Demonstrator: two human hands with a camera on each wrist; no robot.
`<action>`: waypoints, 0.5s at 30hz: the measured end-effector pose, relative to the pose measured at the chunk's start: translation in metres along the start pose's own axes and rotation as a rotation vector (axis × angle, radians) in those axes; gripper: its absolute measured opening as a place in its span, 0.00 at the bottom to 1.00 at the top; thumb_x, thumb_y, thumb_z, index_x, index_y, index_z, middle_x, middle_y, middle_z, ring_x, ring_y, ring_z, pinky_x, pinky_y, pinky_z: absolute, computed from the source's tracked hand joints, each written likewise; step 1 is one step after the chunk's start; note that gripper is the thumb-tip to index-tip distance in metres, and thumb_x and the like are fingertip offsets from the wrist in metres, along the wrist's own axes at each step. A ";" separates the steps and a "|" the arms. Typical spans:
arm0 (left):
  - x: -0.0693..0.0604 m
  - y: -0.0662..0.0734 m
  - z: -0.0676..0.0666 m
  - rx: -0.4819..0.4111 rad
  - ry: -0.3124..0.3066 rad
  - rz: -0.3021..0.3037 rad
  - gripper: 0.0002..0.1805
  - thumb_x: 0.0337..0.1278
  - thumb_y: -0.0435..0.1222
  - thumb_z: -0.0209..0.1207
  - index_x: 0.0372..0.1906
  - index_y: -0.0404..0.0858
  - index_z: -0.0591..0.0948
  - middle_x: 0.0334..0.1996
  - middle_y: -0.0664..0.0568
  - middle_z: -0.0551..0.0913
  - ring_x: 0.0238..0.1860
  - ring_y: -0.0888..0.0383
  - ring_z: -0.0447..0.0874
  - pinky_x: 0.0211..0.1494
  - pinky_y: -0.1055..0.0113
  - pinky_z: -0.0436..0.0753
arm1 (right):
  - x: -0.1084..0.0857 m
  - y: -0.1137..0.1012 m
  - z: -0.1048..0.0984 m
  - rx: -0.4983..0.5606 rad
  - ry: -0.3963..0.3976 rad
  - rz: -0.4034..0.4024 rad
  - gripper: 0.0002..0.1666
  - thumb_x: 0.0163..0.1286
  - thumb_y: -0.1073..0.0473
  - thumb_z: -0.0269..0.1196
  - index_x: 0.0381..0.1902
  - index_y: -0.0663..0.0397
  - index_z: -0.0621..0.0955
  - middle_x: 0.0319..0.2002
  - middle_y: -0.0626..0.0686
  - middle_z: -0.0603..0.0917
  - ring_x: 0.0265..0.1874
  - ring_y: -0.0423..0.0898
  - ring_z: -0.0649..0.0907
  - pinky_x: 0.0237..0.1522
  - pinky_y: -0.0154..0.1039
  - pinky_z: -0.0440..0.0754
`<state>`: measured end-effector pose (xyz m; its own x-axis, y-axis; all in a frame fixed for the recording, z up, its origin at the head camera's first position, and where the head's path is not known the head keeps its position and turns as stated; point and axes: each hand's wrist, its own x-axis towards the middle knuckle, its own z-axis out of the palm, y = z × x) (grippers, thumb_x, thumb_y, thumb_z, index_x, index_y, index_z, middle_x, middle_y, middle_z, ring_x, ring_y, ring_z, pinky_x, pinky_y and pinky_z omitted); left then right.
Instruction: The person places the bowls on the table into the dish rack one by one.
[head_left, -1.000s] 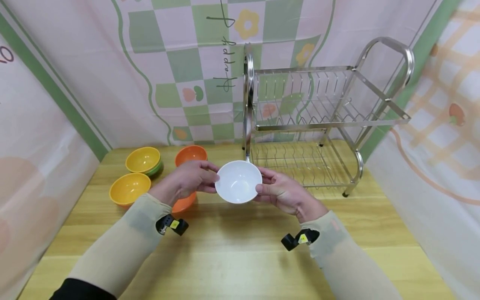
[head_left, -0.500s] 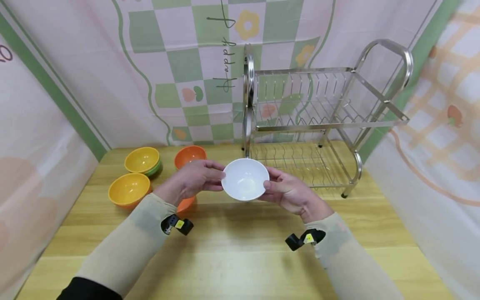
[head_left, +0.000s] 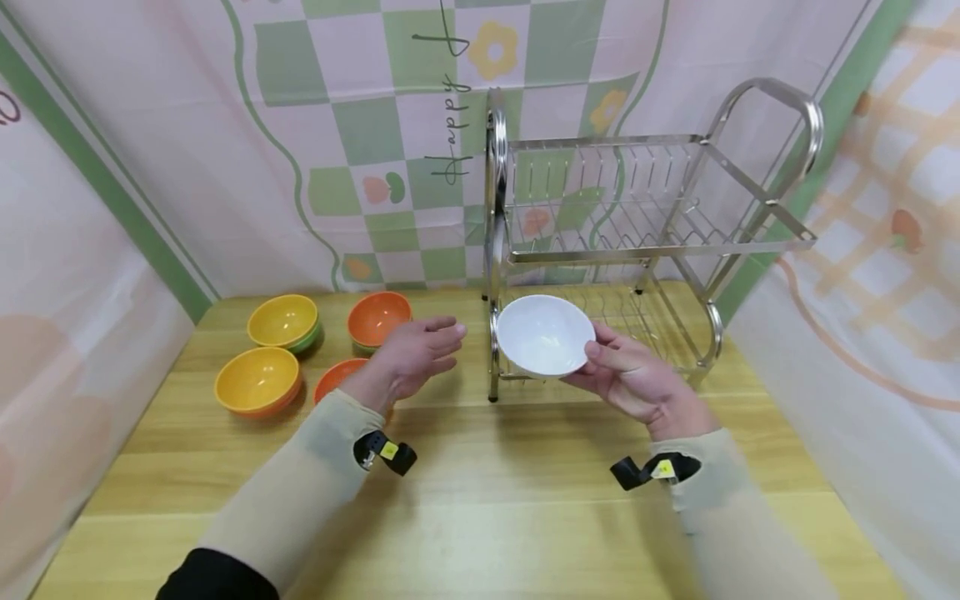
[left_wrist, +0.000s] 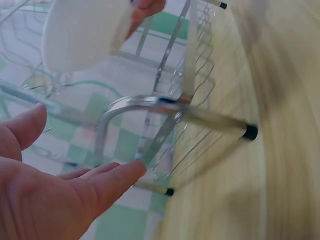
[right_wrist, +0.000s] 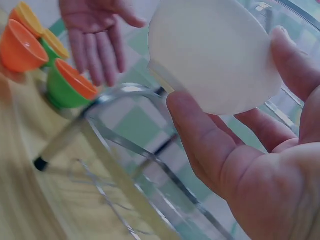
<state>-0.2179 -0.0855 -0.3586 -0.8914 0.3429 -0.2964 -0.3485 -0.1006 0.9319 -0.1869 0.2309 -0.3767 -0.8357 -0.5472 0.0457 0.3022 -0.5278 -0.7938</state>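
Note:
A white bowl (head_left: 546, 336) is held up in the air by my right hand (head_left: 633, 375), thumb on its rim and fingers beneath. In the right wrist view the bowl (right_wrist: 215, 55) shows its outer side and foot ring, with fingers around it. My left hand (head_left: 416, 354) is off the bowl, fingers straight and nothing in them; the left wrist view shows its palm (left_wrist: 50, 195) apart from the bowl (left_wrist: 85, 35). Behind the white bowl stands a two-tier metal dish rack (head_left: 660, 250), whose lower tier it partly covers.
At the left of the wooden table (head_left: 480, 517) sit yellow bowls (head_left: 258, 379) and orange bowls (head_left: 378, 318), some nested on green ones. The left hand and sleeve partly cover the nearer orange bowl (head_left: 337, 375). A patterned cloth (head_left: 375, 125) hangs behind.
Both hands held the white bowl earlier. The left hand has let go, and the right hand has carried the bowl rightward and slightly up, in front of the rack.

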 end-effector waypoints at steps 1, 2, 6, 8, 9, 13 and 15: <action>0.003 -0.002 0.003 -0.016 0.003 -0.002 0.34 0.70 0.36 0.59 0.74 0.28 0.60 0.71 0.35 0.63 0.71 0.41 0.62 0.71 0.50 0.67 | -0.002 -0.004 -0.003 0.010 -0.006 -0.013 0.24 0.76 0.71 0.54 0.64 0.49 0.78 0.61 0.60 0.75 0.56 0.59 0.80 0.60 0.54 0.76; 0.006 -0.005 0.006 -0.024 0.003 0.000 0.34 0.70 0.36 0.60 0.74 0.29 0.60 0.71 0.35 0.63 0.71 0.41 0.62 0.70 0.50 0.67 | -0.005 -0.008 -0.005 0.021 -0.016 -0.027 0.24 0.76 0.71 0.53 0.65 0.50 0.77 0.61 0.60 0.75 0.56 0.59 0.80 0.60 0.54 0.76; 0.017 -0.014 0.017 -0.041 0.024 0.014 0.32 0.70 0.34 0.59 0.72 0.28 0.62 0.69 0.36 0.66 0.70 0.42 0.65 0.69 0.52 0.70 | -0.011 -0.020 -0.015 0.050 -0.066 -0.076 0.23 0.78 0.71 0.49 0.66 0.54 0.75 0.62 0.60 0.75 0.57 0.58 0.79 0.60 0.53 0.77; 0.021 -0.017 0.022 -0.056 0.041 0.020 0.30 0.70 0.33 0.59 0.71 0.27 0.65 0.67 0.36 0.70 0.67 0.43 0.68 0.68 0.53 0.71 | -0.013 -0.025 -0.019 0.065 -0.080 -0.088 0.23 0.79 0.71 0.47 0.66 0.56 0.75 0.62 0.60 0.75 0.58 0.59 0.79 0.60 0.53 0.77; 0.023 -0.019 0.024 -0.069 0.050 0.020 0.29 0.69 0.32 0.60 0.69 0.26 0.66 0.65 0.36 0.72 0.66 0.44 0.70 0.68 0.53 0.72 | -0.013 -0.027 -0.021 0.073 -0.080 -0.090 0.23 0.79 0.71 0.47 0.67 0.56 0.74 0.62 0.61 0.75 0.58 0.59 0.79 0.61 0.53 0.76; 0.032 -0.025 0.030 -0.096 0.070 0.024 0.25 0.67 0.30 0.61 0.65 0.25 0.71 0.58 0.36 0.78 0.60 0.44 0.77 0.63 0.55 0.77 | -0.014 -0.034 -0.027 0.090 -0.056 -0.088 0.24 0.79 0.71 0.46 0.67 0.54 0.74 0.62 0.60 0.75 0.58 0.60 0.78 0.62 0.54 0.74; 0.036 -0.027 0.033 -0.084 0.071 0.030 0.24 0.65 0.29 0.62 0.63 0.24 0.74 0.56 0.35 0.79 0.57 0.44 0.79 0.60 0.57 0.80 | -0.014 -0.037 -0.030 0.087 -0.037 -0.087 0.24 0.79 0.71 0.46 0.67 0.54 0.74 0.62 0.60 0.75 0.58 0.60 0.79 0.62 0.54 0.74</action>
<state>-0.2307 -0.0392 -0.3878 -0.9192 0.2715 -0.2852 -0.3415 -0.1891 0.9207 -0.2004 0.2777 -0.3660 -0.8436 -0.5194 0.1360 0.2691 -0.6282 -0.7300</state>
